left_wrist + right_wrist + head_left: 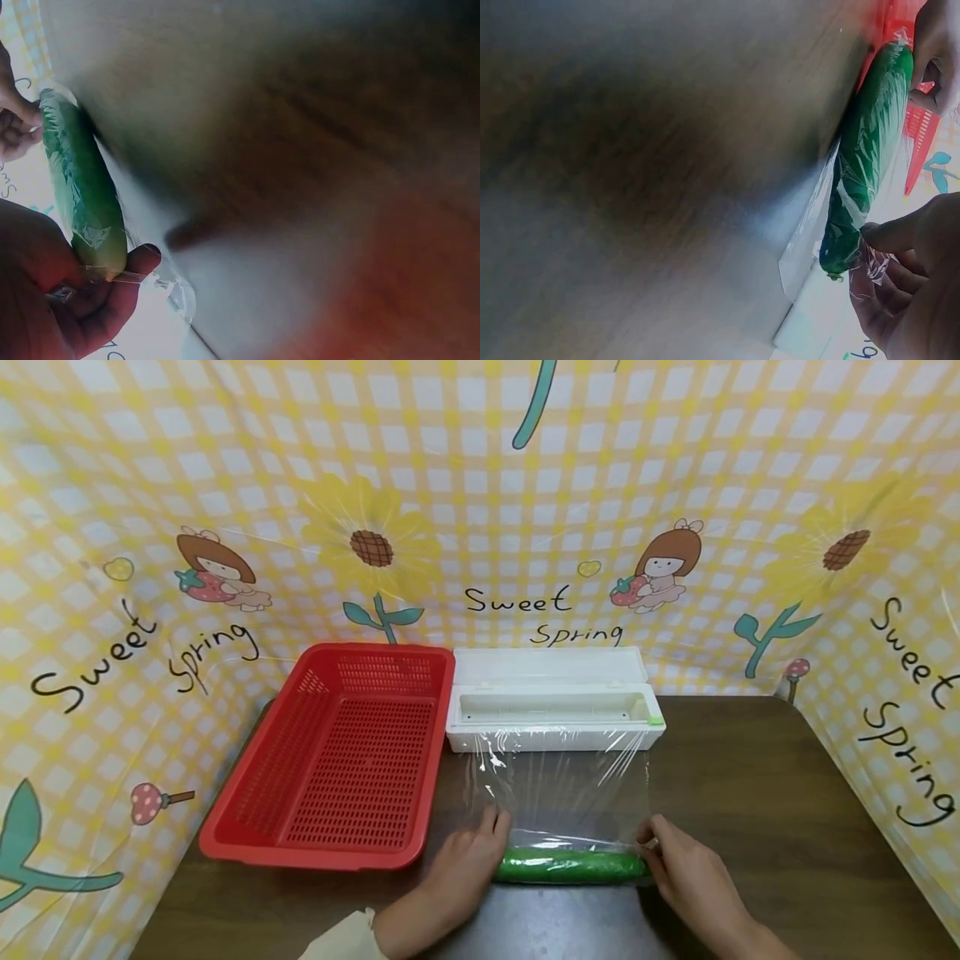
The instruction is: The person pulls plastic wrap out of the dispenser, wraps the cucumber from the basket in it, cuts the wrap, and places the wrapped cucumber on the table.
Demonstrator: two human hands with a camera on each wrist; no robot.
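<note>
From left to right, as I see it standing by the table (795,810): the red basket (300,857) stands just beside the left hand (465,866), so a sideways swing of that wrist could knock its rim. The left hand, emerging from a pale sleeve (348,939), has curled fingers pinching clear film (570,789) at the left end of a green cucumber (570,866). Should this pinch slacken, the film would probably cling to itself in folds and leave that end poorly covered. The cucumber, sheathed in film, is held crosswise between the two hands, near the front; whether it touches the table I cannot tell. Smooth and rounded, it may roll askew if one side is pulled harder. Behind it, a creased sheet of film spans to the white box (555,690), whose lid (551,666) is open; a sharp tug could split the sheet or drag the box forward. The right hand (693,877) pinches bunched film at the cucumber's right end, where uneven gathering might tear it.

Views compared: the left wrist view reveals the cucumber's paler left tip, which the head view conceals. Only the head view gives the sheet's full run to the box. The right wrist view shows crumpled film between right thumb and fingers, and a loose flap (802,232) beside the cucumber, neither legible from above
</note>
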